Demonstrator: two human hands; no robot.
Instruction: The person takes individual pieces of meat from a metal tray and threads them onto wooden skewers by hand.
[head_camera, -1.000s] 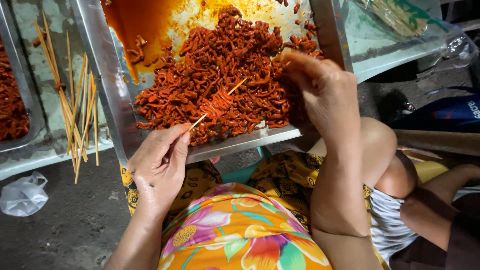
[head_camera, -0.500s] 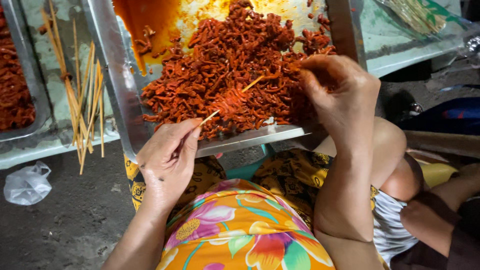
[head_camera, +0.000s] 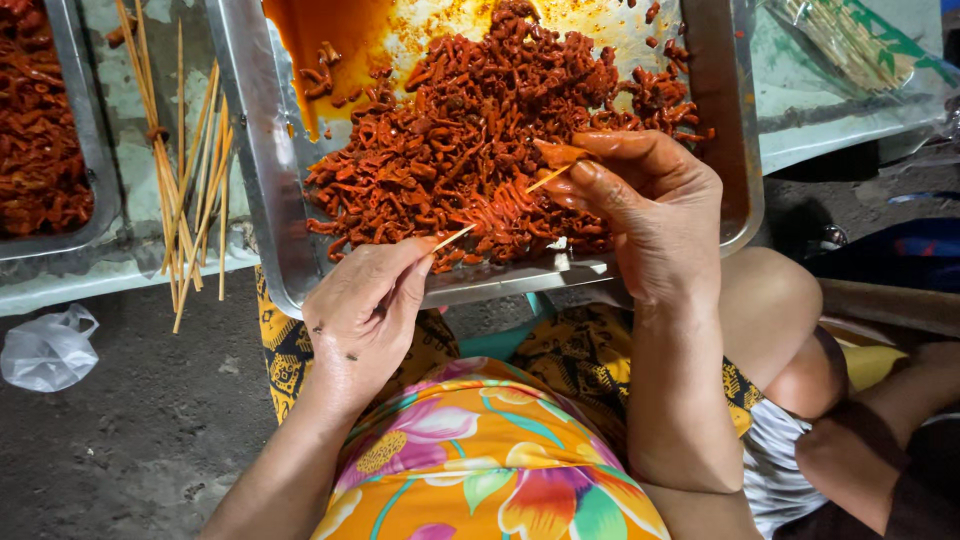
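Head view: skewer, thin, stiff, light, likely snaps if bent. Left hand pinches its bare near end shut; right hand, sauce-slick, closes on the far tip, pushing soft, slippery meat strips on. Beyond both grips, tray; left of it, spare skewers.

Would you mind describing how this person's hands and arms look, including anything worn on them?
Both forearms are bare, with no sleeves, gloves, rings or watch in view. The right hand has fingers smeared with orange-red sauce. The left hand is mostly clean, with a few small dark specks on its back.
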